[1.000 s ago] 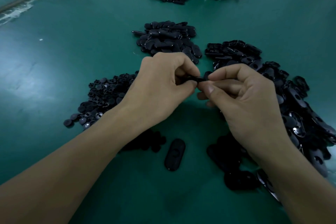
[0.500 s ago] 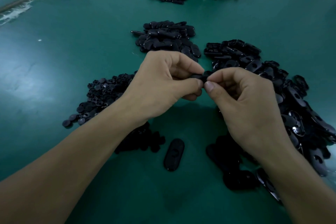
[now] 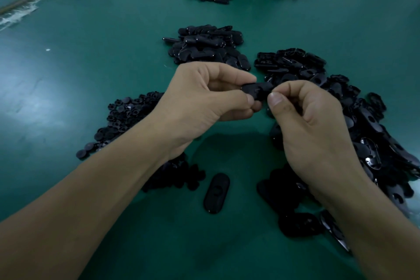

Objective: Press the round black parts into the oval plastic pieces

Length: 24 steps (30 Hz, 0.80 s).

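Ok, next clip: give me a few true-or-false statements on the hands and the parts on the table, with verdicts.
1. The left hand and the right hand both pinch one black piece between them. True.
2. A lone oval piece lies on the table between the forearms. True.
3. The pile of round parts lies to the right of the right hand. False: it lies on the left, by the left forearm.
4. The table is bare wood. False: its top is green.

A green tabletop (image 3: 91,75) fills the view, with pale glare (image 3: 27,102) on its left side.
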{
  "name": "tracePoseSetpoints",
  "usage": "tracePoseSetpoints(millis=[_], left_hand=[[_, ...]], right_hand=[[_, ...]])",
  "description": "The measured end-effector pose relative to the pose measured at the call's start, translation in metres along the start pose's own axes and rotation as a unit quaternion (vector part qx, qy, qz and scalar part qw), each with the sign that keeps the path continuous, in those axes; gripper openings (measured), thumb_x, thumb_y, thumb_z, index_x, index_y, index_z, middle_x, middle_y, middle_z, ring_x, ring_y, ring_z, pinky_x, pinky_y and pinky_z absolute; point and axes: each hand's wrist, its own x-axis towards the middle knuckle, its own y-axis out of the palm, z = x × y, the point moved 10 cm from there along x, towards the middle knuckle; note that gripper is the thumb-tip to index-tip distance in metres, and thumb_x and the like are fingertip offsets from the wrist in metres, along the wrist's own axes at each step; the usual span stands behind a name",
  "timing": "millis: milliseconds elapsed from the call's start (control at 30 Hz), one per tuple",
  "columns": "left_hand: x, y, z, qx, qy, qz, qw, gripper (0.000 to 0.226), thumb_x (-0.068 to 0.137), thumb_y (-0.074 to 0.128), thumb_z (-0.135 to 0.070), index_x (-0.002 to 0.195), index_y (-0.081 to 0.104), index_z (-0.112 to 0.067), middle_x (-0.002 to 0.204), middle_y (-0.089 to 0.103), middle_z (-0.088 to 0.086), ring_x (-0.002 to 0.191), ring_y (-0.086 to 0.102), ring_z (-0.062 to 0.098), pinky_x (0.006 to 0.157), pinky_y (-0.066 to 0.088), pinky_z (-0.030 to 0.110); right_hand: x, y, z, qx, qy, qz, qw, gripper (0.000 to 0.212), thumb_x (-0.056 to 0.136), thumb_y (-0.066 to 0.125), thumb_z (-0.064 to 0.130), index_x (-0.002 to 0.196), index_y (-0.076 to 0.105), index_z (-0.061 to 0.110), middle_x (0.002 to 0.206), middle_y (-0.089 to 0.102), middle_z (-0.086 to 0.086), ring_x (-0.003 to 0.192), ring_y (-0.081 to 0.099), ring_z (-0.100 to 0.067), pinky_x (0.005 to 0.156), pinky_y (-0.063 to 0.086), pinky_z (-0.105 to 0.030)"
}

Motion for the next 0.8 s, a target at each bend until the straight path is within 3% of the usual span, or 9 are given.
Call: tracePoseSetpoints(millis=[167, 333, 500, 800], left_hand=[[-0.002, 0.001, -0.003, 0.012, 0.014, 0.010, 1.000, 0.022, 0.078, 0.072, 0.013, 0.086, 0.073, -0.007, 0.078, 0.076, 0.012, 0.074, 0.075, 0.021, 0.067, 0.060, 0.026], [-0.002, 0.003, -0.006, 0.043, 0.030, 0.013, 0.999, 0.024, 0.078, 0.073, 0.014, 0.087, 0.075, -0.007, 0.079, 0.076, 0.016, 0.073, 0.074, 0.020, 0.068, 0.060, 0.026], [-0.003, 0.005, -0.010, 0.098, 0.057, 0.010, 0.993, 0.026, 0.077, 0.076, 0.013, 0.085, 0.076, -0.012, 0.082, 0.075, 0.018, 0.074, 0.074, 0.021, 0.069, 0.061, 0.027], [-0.004, 0.002, -0.009, 0.205, 0.091, -0.021, 0.974, 0.016, 0.068, 0.076, -0.010, 0.081, 0.073, -0.019, 0.075, 0.076, 0.005, 0.068, 0.075, 0.024, 0.071, 0.063, 0.046]], right_hand=[[-0.001, 0.004, -0.001, 0.004, 0.005, 0.007, 1.000, 0.013, 0.100, 0.056, 0.025, 0.088, 0.061, 0.029, 0.071, 0.060, 0.012, 0.057, 0.048, 0.001, 0.051, 0.039, -0.014], [-0.003, 0.002, 0.004, -0.017, -0.014, 0.002, 1.000, 0.016, 0.100, 0.055, 0.025, 0.086, 0.060, 0.030, 0.061, 0.056, 0.017, 0.048, 0.044, -0.001, 0.043, 0.034, -0.012], [-0.004, 0.002, 0.008, -0.056, -0.027, 0.004, 0.998, 0.017, 0.100, 0.056, 0.024, 0.085, 0.058, 0.032, 0.068, 0.059, 0.019, 0.050, 0.046, -0.002, 0.043, 0.037, -0.015], [-0.005, 0.003, 0.009, -0.061, -0.033, -0.009, 0.998, 0.018, 0.094, 0.066, 0.019, 0.082, 0.066, 0.032, 0.074, 0.067, 0.020, 0.058, 0.056, -0.001, 0.052, 0.044, -0.014]])
